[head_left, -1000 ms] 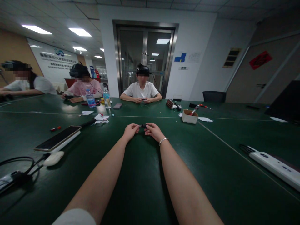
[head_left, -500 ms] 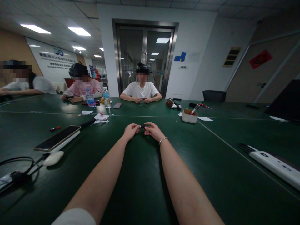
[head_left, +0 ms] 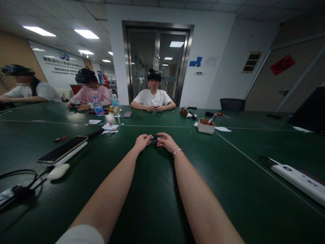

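Just above the green table (head_left: pixel 152 189), a small dark cylindrical piece (head_left: pixel 154 137) with a light, metal-looking tip spans the gap between my hands. My left hand (head_left: pixel 142 142) pinches its light end between thumb and fingertips. On its dark end, my right hand (head_left: pixel 166 141) is closed with thumb and index finger, the other fingers curled below. A silver bracelet circles my right wrist. The piece is too small and dim to name its exact kind.
To the left lie a phone (head_left: pixel 63 149), a white rounded case (head_left: pixel 58 171) and cables. A small box (head_left: pixel 206 126) and a white power strip (head_left: pixel 299 179) are on the right. Two bottles (head_left: pixel 115 106) stand further back. Several people sit across the table, one (head_left: pixel 153 98) directly opposite.
Both hands keep nearly the same place and the same hold on the small dark piece. The whole view has shifted very slightly.
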A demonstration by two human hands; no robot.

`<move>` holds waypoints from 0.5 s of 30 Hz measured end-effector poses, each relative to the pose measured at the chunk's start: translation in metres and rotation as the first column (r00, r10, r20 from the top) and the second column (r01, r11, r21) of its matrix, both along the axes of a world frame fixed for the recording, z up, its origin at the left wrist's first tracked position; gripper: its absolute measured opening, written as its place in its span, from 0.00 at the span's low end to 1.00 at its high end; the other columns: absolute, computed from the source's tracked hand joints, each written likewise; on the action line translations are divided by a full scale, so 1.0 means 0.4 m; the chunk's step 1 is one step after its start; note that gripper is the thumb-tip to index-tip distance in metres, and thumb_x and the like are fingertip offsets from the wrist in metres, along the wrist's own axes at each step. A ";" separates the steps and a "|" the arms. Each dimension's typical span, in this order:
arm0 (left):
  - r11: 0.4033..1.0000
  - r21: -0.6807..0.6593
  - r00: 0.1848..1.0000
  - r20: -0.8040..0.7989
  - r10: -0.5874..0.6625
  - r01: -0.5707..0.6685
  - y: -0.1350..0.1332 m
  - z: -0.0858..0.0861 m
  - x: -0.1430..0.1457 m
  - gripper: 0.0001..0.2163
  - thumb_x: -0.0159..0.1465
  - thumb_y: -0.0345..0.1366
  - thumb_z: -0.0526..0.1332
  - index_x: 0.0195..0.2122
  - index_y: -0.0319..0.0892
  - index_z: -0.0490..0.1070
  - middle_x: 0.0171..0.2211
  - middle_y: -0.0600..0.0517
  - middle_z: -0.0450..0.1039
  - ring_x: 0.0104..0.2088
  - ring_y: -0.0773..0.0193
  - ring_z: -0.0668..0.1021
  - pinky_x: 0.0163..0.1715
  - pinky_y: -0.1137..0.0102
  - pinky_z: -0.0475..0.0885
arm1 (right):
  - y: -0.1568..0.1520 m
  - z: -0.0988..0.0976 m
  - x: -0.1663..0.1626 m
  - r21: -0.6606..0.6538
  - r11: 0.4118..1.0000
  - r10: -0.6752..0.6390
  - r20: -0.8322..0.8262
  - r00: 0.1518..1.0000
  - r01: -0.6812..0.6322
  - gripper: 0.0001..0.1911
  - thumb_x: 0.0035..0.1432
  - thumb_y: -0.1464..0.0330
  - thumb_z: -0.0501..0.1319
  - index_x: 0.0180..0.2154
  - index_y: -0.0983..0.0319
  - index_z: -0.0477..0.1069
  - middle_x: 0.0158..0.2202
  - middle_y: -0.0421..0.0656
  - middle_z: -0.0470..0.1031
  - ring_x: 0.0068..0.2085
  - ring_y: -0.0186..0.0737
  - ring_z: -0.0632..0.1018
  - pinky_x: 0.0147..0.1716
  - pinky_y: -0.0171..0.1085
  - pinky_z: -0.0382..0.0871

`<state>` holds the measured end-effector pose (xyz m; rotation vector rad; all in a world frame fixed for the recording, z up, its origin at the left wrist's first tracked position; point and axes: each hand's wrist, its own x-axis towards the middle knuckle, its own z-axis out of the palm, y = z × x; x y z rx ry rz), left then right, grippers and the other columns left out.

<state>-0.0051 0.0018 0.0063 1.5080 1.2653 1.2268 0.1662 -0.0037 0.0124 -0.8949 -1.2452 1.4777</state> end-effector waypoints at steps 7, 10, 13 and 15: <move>1.000 -0.007 0.998 -0.061 0.004 -0.005 -0.001 0.001 -0.003 0.16 0.55 0.48 0.58 0.22 0.39 0.68 0.17 0.54 0.66 0.18 0.70 0.68 0.19 0.74 0.62 | -0.008 0.006 -0.002 0.008 1.000 0.000 0.000 1.000 0.000 0.13 0.52 0.79 0.61 0.41 0.63 0.67 0.26 0.38 0.72 0.23 0.27 0.74 0.25 0.30 0.75; 1.000 0.012 0.995 -0.103 0.011 -0.010 0.002 -0.002 -0.006 0.17 0.55 0.49 0.57 0.21 0.40 0.68 0.17 0.54 0.66 0.18 0.70 0.68 0.20 0.74 0.62 | -0.010 0.006 -0.002 0.009 1.000 0.005 -0.004 1.000 -0.005 0.14 0.51 0.78 0.62 0.41 0.63 0.67 0.26 0.38 0.72 0.23 0.27 0.74 0.26 0.30 0.75; 0.999 0.031 0.988 -0.153 0.021 -0.017 0.007 -0.007 -0.009 0.18 0.56 0.51 0.55 0.21 0.40 0.68 0.17 0.54 0.67 0.18 0.69 0.68 0.21 0.74 0.62 | -0.008 0.003 0.000 0.017 1.000 0.016 -0.011 1.000 -0.016 0.14 0.49 0.77 0.63 0.40 0.63 0.67 0.25 0.37 0.71 0.23 0.28 0.74 0.26 0.31 0.75; 0.999 0.033 0.982 -0.187 0.019 -0.013 0.011 -0.010 -0.011 0.19 0.56 0.52 0.54 0.22 0.40 0.68 0.18 0.54 0.67 0.19 0.69 0.68 0.21 0.73 0.62 | -0.006 0.000 0.001 0.024 0.999 0.027 -0.018 0.999 -0.027 0.15 0.49 0.77 0.64 0.41 0.63 0.67 0.25 0.37 0.71 0.23 0.28 0.74 0.27 0.32 0.74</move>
